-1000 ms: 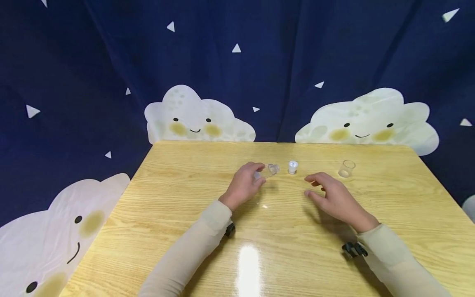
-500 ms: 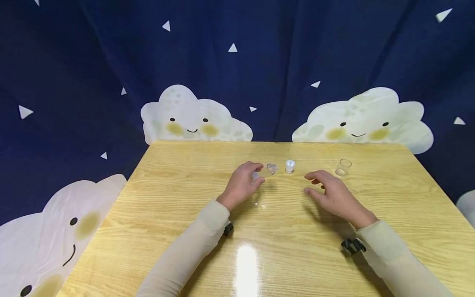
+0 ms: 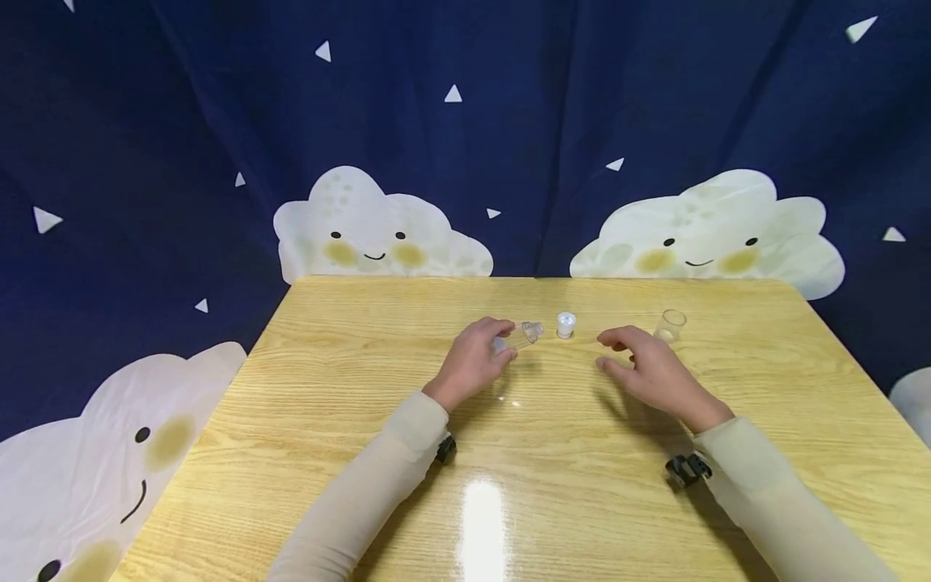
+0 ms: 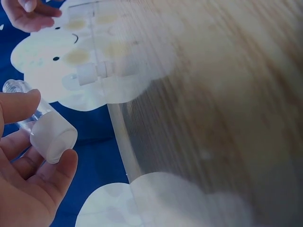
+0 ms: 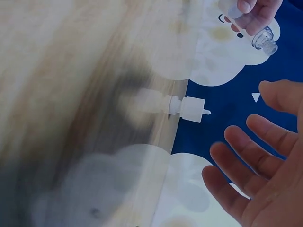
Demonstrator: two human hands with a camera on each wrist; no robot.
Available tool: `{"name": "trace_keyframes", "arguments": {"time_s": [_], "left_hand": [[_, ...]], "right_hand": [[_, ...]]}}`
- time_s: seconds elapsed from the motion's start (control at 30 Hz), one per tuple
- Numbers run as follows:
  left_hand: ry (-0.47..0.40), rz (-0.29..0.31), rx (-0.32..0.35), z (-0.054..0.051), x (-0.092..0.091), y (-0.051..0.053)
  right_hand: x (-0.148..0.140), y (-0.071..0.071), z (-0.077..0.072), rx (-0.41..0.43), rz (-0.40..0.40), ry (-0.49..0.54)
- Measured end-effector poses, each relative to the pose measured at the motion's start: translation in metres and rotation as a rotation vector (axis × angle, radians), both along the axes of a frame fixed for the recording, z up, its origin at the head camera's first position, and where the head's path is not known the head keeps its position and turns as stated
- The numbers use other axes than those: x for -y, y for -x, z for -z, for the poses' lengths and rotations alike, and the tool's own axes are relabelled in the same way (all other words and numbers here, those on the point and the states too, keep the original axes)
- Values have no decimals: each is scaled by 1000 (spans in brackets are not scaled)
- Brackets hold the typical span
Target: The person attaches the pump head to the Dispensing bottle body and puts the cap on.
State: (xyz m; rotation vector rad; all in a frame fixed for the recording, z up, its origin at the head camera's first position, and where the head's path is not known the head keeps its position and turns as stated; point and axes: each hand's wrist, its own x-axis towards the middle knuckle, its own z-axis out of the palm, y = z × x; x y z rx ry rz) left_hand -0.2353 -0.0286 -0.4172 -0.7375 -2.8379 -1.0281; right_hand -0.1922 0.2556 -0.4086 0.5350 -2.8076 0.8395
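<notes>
One clear bottle [image 3: 527, 333] lies tilted in the person's left grip [image 3: 474, 362], pinched between thumb and fingers above the worktop [image 3: 349, 347], its narrow neck pointing to the right. A white section [image 4: 52, 136] shows at the bottle's lower end in the left wrist view, with fingertips against it. The right grip [image 3: 655, 373] hovers over the worktop, relaxed, thumb and fingers apart and slightly bent. Between the two, a little farther back, a small white nozzle piece [image 3: 566, 326] stands upright, near the bottle's mouth but not touching it; the right wrist view shows its slender tip. Just behind the right grip stands a clear cylindrical cover [image 3: 670, 322], its base partly hidden. Beyond hangs a navy curtain [image 3: 407, 121] printed with smiling clouds.
</notes>
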Motion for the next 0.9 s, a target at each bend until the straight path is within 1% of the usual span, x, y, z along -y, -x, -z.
{"name": "trace_keyframes", "arguments": {"time_s": [0.2, 0.33, 0.47, 0.57, 0.7, 0.9], "left_hand": [[-5, 8, -4, 1, 1, -2], [-13, 9, -22, 0, 1, -2], [-19, 8, -20, 0, 2, -3], [-25, 11, -13, -1, 2, -3], [-30, 10, -14, -2, 2, -2], [-41, 3, -9, -1, -1, -2]], "right_hand": [[4, 13, -8, -16, -4, -28], [9, 24, -11, 7, 5, -24], [16, 33, -10, 30, 28, -16], [19, 39, -8, 60, 50, -14], [21, 51, -8, 132, 70, -24], [21, 69, -1, 213, 101, -33]]}}
